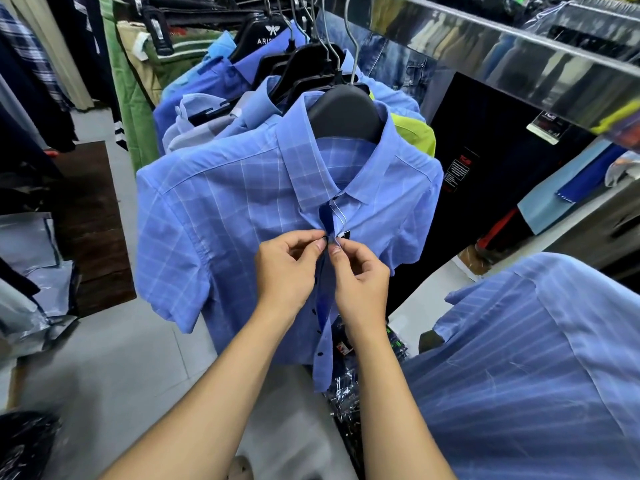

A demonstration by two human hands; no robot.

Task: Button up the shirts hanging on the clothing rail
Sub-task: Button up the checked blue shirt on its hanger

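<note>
clothing shop, back-of-store or sales floor, can't tell which. evidence: rail packed with shirts [242, 74] on matching black branded hangers [341, 112], front one a blue check shirt [242, 202] with a tag [336, 211] hanging at the collar. folded trousers [138, 71] in green and tan hang at the left, dark garments [31, 81] beside them. jeans [391, 60] stacked behind the rail. shiny metal shelf edge [519, 64] overhead with more clothes above it. plastic-wrapped packaged garments [343, 393] on the grey tiled floor [114, 358], empty poly bags [31, 271] piled at left.
</note>
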